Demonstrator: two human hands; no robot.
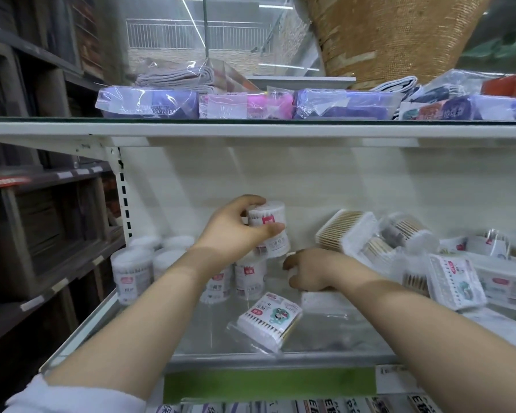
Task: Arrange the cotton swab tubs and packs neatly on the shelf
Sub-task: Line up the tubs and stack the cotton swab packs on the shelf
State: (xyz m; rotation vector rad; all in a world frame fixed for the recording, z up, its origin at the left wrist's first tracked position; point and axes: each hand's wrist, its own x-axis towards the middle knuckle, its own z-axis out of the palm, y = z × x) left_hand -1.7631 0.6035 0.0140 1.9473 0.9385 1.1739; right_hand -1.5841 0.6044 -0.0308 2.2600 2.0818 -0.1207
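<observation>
Tub (268, 231) held over the stack, L hand (236, 231) clamped round it.
Thumb in front, fingers over the lid; it hangs tilted just above two lower tubs (248, 277) toward the shelf's (280, 359) back-left, w/ more corner tubs (131, 272) at the left end. R hand (307, 272) is low beside the stack, fingers curled toward sth white; can't tell if it grips. Best way, I'd say: level it first, centre over one lid, lower straight, label to front edge, let go only once flat. R hand could steady those below. Pack (268, 320) lies loose nr front edge; heap (399, 242) at right end unsorted.
</observation>
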